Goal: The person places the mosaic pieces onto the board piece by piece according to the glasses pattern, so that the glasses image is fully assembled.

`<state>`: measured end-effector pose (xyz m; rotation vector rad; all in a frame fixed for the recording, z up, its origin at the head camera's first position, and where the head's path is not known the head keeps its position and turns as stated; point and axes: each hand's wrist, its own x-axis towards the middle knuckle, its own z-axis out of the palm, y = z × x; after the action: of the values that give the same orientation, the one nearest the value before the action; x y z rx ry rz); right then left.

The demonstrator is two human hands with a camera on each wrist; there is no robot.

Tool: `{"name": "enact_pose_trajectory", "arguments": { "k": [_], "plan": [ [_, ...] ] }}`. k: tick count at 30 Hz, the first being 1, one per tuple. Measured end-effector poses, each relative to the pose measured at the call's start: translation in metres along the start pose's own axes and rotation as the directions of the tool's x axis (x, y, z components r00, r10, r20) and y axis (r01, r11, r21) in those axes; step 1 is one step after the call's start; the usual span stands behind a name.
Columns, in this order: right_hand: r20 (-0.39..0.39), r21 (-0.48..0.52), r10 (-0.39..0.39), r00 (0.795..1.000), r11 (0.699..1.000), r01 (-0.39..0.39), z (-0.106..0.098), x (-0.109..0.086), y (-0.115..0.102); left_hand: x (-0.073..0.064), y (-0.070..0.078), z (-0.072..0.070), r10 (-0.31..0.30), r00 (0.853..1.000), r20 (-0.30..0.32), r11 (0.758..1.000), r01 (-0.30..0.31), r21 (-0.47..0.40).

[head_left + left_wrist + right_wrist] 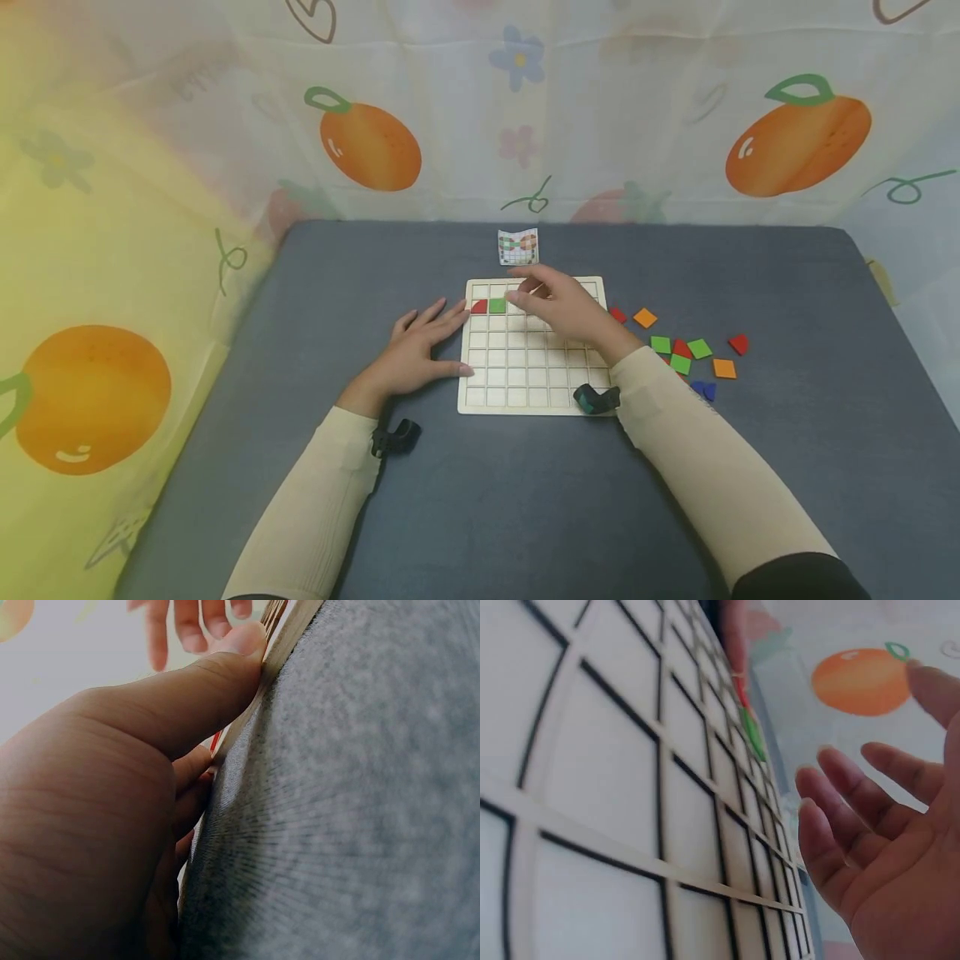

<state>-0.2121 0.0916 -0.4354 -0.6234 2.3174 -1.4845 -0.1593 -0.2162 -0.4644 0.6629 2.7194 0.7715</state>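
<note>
Wooden grid board (528, 367) | left hand (416, 354) flat, steadying edge; right hand (562, 308) fingers relaxed, seemingly empty; cells beneath hidden

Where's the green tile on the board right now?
Head view: the green tile sits in the board's second row, beside the red piece, left of the right hand.

Grey table (480, 517) under everything. Behind, a curtain (600, 108) printed with oranges; at the far edge, a small pattern card (518, 247)

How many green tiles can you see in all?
4. One green tile sits in the wooden grid board, second row; three lie loose on the grey mat to the right. The right hand may hide others.
</note>
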Motion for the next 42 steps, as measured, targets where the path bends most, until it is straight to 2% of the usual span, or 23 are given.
{"name": "enact_pose_trajectory", "arguments": {
  "k": [7,17,22,29,34,39,42],
  "plan": [
    [-0.046,0.196,-0.046,0.998,0.979,0.054,-0.019,-0.013,-0.005,-0.001,0.000,0.000,0.001,1.000,-0.004,1.000,-0.001,-0.015],
    [-0.107,0.275,-0.053,0.993,0.958,0.081,-0.046,-0.031,0.004,0.000,-0.004,0.003,0.001,1.000,-0.001,1.000,-0.001,-0.012],
    [-0.145,0.297,-0.065,0.987,0.949,0.106,-0.058,-0.043,0.010,-0.001,-0.003,0.002,0.009,1.000,-0.010,1.000,-0.009,-0.021],
    [-0.194,0.250,-0.056,0.979,0.963,0.104,-0.070,-0.059,0.015,0.000,-0.004,0.003,0.016,1.000,-0.012,1.000,-0.016,-0.009],
    [-0.220,0.255,-0.052,0.974,0.961,0.109,-0.077,-0.070,0.019,0.000,-0.005,0.003,0.014,1.000,-0.010,1.000,-0.014,-0.008],
    [-0.261,0.280,-0.044,0.964,0.953,0.119,-0.083,-0.078,0.031,0.000,-0.005,0.003,0.017,1.000,-0.009,1.000,-0.017,-0.009],
    [-0.295,0.243,-0.019,0.955,0.965,0.094,-0.088,-0.080,0.040,0.000,-0.005,0.002,0.019,1.000,-0.009,1.000,-0.019,-0.013]
  ]
}}
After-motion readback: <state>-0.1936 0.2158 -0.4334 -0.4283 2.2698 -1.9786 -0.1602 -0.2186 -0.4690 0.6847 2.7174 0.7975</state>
